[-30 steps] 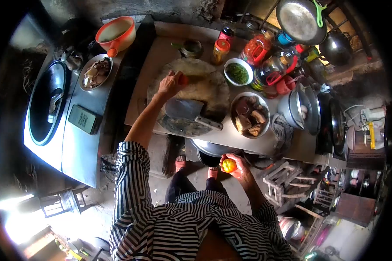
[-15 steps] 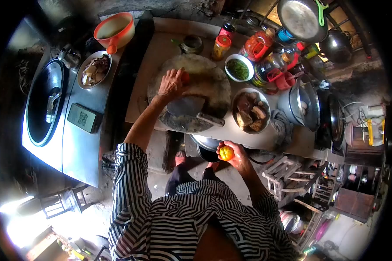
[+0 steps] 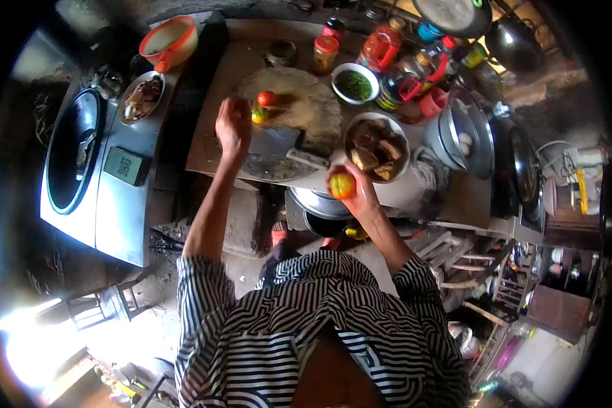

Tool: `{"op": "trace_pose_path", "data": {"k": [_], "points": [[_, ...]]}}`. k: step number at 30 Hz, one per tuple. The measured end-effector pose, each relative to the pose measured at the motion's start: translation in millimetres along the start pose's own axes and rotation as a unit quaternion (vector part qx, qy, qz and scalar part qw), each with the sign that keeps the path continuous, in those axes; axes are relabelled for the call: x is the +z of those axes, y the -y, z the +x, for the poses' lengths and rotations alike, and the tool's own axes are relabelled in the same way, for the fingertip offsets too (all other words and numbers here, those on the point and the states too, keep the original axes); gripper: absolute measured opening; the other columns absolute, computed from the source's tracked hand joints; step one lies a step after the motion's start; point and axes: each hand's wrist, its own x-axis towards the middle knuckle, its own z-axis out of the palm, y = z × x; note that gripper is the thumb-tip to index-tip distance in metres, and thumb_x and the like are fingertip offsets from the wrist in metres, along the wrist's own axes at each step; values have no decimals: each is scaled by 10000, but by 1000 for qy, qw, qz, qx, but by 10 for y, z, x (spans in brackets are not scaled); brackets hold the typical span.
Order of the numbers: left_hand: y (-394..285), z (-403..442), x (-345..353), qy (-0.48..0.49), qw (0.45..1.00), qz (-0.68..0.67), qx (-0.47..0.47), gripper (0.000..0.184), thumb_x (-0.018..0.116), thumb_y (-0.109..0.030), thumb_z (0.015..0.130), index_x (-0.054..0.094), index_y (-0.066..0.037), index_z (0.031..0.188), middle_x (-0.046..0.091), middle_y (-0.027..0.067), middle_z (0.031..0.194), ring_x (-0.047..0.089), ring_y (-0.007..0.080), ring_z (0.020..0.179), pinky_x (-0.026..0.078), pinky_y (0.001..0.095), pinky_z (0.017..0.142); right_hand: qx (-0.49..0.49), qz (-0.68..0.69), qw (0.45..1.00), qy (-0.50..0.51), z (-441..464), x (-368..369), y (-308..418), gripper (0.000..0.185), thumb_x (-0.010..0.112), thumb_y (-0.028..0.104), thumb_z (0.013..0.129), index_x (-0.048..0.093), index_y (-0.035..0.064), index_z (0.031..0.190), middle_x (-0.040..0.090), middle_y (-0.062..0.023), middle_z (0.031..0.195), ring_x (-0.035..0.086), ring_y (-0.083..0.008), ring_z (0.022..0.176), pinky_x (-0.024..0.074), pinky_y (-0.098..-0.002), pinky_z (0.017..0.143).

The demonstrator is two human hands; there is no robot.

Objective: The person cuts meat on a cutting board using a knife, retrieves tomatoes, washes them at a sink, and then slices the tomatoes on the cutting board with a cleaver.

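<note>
My right hand is wrapped round a yellow-orange tomato, just in front of the table edge. My left hand is closed in a fist above the left side of the round chopping board, with nothing showing in it. Two tomatoes lie on the board to its right, a red tomato and a yellow-green tomato. Nearer to me, a cleaver rests flat on the board, its handle pointing right towards the held tomato.
A bowl of meat chunks and a bowl of chopped greens stand right of the board. Jars and bottles crowd behind them. Further right is a metal basin with eggs. A phone lies on the left counter.
My left hand has let go of the tomatoes on the board and drawn back left, closing. My right hand has raised its tomato towards the table edge. The view has shifted slightly.
</note>
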Motion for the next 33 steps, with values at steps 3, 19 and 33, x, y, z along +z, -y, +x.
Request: {"op": "trace_pose_path", "data": {"k": [3,19,33], "points": [[-390,-796,37,147,884,-389,-214,149,504,-152,819,561,-20,783,576,75,704,547,151,606,456,275,502,-86,53,995,-5,30,426,205,361,514,373,824,556,16,856,592,-94,759,587,-218,713,485,-348,641],[-874,-1452,40,110,767,-604,-189,508,679,23,658,438,-37,1101,534,71,1030,503,178,983,417,308,858,-131,-64,989,34,73,933,-128,392,416,361,871,493,-6,986,595,-174,971,567,-243,942,453,-324,799],[-388,-1619,-673,-21,775,-586,-235,590,691,-100,688,398,-24,1194,519,89,1047,551,167,864,493,272,694,-280,-830,447,181,1042,377,-79,442,633,173,687,410,15,1034,470,-239,983,485,-386,897,425,-439,756]]}}
